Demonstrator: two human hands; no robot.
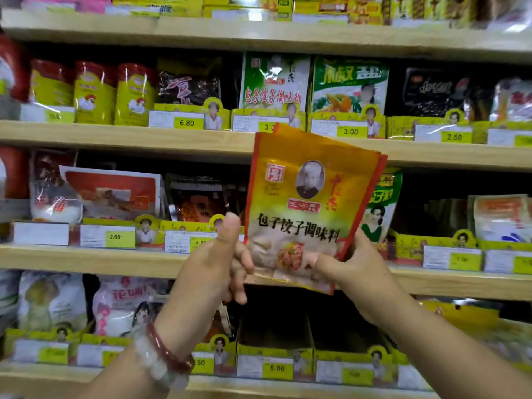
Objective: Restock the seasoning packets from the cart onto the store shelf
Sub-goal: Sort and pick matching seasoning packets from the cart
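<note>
Both hands hold the seasoning packets (313, 197) up in front of the store shelf (121, 262). The right hand (357, 272) pinches the lower right corner, thumb across the printed front and fingers hidden behind. The left hand (218, 266) meets the lower left edge with its fingers curled around it and its thumb raised clear. A second orange edge peeks out behind the top of the front packet, so there seem to be at least two pouches stacked together.

They look light and flat — glossy film around a soft, powdery fill, likely to flex and to slide over one another. A grip low down, where the contents bulk out, should be firmer than one on the thin sealed top; squeezing the stack from both faces would keep the pouches from fanning apart. Matching green-topped packets (275, 82) stand in a tray on the shelf above.
</note>
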